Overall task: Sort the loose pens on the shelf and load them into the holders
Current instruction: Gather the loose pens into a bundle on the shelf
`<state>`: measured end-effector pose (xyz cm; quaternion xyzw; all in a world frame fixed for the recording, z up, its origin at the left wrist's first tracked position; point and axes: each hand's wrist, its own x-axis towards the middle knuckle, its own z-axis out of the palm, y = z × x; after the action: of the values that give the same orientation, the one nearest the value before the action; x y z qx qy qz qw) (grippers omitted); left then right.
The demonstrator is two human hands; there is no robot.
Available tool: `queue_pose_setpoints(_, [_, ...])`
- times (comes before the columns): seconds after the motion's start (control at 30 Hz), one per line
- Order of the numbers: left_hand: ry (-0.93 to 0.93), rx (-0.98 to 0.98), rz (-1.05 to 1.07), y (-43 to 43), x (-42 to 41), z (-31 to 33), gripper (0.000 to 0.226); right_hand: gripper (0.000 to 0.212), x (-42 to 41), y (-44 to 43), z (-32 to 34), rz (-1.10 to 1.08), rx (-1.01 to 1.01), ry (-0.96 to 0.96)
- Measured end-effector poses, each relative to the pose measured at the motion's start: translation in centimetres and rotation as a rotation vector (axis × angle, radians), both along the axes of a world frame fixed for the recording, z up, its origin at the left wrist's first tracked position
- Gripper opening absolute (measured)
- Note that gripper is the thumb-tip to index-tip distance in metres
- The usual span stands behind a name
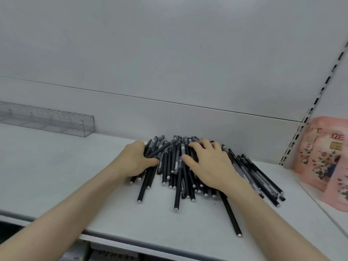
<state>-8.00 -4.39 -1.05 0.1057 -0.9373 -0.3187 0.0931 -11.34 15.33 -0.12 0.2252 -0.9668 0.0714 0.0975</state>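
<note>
Pale grey shelf (56, 176), grey back panel (169, 72) behind it. We take the pile of pens (175, 162) as our reference: dark barrels with silver ends, heaped against the foot of the back panel, most lying roughly parallel with their ends pointing toward us.

We note both hands on the pile. Our left hand (135, 161) sits at the pile's left edge, fingers curled round a small bunch of pens there, thumb laid across the barrels; the grip looks narrow and closed on them. Our right hand (209, 166) lies on top of the pile, right of its middle, fingers spread wide and only slightly bent, pressing down on the barrels and gripping none that we can see.

One long pen (230, 215) lies at the near right of the pile, running under our right wrist toward the shelf's front edge.

Clear holder (56, 119): well to the left of the pile, against the back panel; its contents are too faint to tell.

Pink flowered packet (323, 153): right of the pile, apart from it, beside a slotted upright (308, 113).
</note>
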Motion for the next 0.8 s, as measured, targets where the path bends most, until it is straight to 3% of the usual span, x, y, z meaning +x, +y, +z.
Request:
queue_pose_setpoints(0.13, [0.022,0.102,-0.024,-0.6,0.1,0.0,0.014,0.053,0.3,0.0,0.2,-0.016,-0.057,-0.020])
queue_pose_setpoints(0.23, [0.006,0.392,-0.116,-0.9,0.5,-0.2,0.013,0.053,0.9,-0.2,0.5,-0.007,-0.160,0.003])
queue_pose_setpoints(0.33, [0.072,0.587,-0.169,-0.4,1.6,0.5,0.015,0.044,1.9,-0.6,1.3,0.094,-0.475,0.023])
queue_pose_setpoints(0.47, [0.181,0.829,-0.394,1.0,2.7,2.2,0.014,0.048,2.4,-1.6,3.2,0.162,-0.831,-0.293])
queue_pose_setpoints(0.57, [0.193,0.884,-0.559,2.3,2.8,3.3,0.015,0.048,2.1,-1.9,4.5,0.273,-0.919,-0.448])
queue_pose_setpoints(0.67, [0.226,0.873,-0.604,3.6,2.4,3.6,0.017,0.028,2.1,-1.3,5.2,0.371,-1.102,-0.443])
queue_pose_setpoints(0.8, [0.265,0.887,-0.591,4.0,2.2,2.9,0.017,0.022,1.5,-1.0,3.9,0.328,-1.195,-0.381])
